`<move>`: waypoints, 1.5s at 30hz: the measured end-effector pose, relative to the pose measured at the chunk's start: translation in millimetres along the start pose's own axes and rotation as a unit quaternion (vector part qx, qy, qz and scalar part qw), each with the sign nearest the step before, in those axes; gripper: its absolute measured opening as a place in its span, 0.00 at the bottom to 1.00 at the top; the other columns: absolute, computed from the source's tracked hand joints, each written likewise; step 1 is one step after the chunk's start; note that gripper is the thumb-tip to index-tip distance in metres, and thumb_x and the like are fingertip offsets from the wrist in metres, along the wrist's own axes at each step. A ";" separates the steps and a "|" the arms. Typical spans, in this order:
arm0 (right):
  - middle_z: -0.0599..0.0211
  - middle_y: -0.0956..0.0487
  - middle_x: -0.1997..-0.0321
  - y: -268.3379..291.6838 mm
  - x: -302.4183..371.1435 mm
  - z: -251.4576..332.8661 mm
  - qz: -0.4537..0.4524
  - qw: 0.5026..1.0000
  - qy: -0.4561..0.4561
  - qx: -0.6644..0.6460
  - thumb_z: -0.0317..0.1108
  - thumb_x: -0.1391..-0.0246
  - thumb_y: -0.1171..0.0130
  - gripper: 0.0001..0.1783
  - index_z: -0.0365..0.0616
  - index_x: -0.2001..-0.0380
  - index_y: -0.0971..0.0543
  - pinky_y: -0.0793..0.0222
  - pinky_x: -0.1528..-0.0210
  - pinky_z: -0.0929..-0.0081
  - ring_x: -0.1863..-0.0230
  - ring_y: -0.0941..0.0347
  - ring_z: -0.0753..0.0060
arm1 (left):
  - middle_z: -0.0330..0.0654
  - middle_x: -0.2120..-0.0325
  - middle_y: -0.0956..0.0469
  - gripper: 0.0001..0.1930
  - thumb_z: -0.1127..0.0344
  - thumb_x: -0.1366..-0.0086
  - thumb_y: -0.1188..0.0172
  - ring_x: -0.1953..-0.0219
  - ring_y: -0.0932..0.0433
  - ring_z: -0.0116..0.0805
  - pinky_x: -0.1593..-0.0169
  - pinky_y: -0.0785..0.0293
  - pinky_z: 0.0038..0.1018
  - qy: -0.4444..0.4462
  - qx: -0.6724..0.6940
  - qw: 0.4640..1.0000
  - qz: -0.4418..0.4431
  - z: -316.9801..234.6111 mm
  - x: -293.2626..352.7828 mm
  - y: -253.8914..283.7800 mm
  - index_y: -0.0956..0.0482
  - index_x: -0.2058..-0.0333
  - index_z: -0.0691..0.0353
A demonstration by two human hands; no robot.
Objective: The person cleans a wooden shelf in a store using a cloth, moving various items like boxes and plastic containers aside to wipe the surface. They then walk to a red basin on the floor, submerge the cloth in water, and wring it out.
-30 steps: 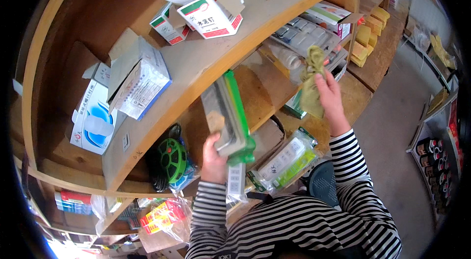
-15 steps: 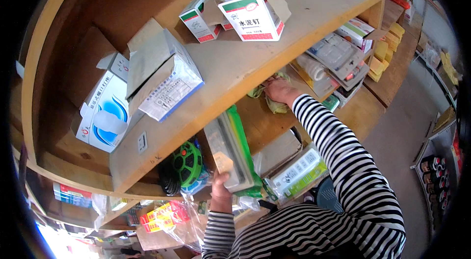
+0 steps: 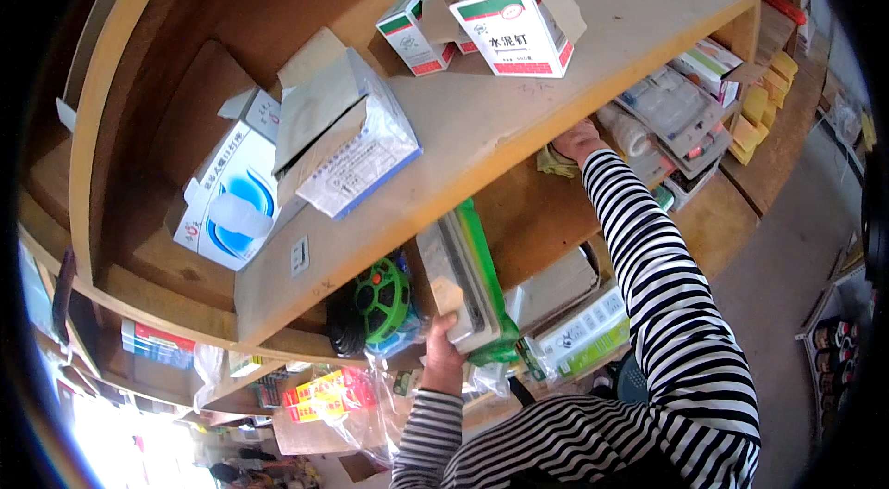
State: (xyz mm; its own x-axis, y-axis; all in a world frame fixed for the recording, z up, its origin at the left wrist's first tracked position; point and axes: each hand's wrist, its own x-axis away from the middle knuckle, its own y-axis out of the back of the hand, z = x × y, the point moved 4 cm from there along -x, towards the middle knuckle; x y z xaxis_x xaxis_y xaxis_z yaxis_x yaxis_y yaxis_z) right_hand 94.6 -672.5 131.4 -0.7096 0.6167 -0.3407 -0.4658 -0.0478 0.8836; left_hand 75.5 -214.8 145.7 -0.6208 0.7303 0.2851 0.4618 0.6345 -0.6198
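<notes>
Cloth, yellow-green and crumpled, lies under the person's right hand on the lower shelf board, near a stack of clear plastic cases; the front edge of the upper shelf hides the fingertips, so whether they clasp it cannot be told. The left hand pinches the near end of a flat, green-edged plastic pack, thumb on top, tilted between a round green reel and a packaged white power strip.
</notes>
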 end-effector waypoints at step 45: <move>0.54 0.37 0.43 70.6 59.9 147.1 -0.021 0.975 0.183 0.124 0.38 0.46 0.60 0.22 0.48 0.47 0.35 0.39 0.46 0.65 0.43 0.40 0.56 | 0.44 0.59 0.29 0.35 0.62 0.61 0.39 0.58 0.28 0.38 0.54 0.29 0.32 -0.009 -0.041 0.999 0.004 -8.7 5.1 0.3 0.37 0.51 0.66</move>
State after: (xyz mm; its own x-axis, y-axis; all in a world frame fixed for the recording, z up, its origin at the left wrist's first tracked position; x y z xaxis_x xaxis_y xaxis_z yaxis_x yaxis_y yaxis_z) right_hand 96.9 -523.4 220.6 -0.8554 0.2902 -0.4290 -0.3874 0.1912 0.9018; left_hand 78.0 -208.7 153.3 -0.6278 0.7312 0.2668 0.5166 0.6478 -0.5600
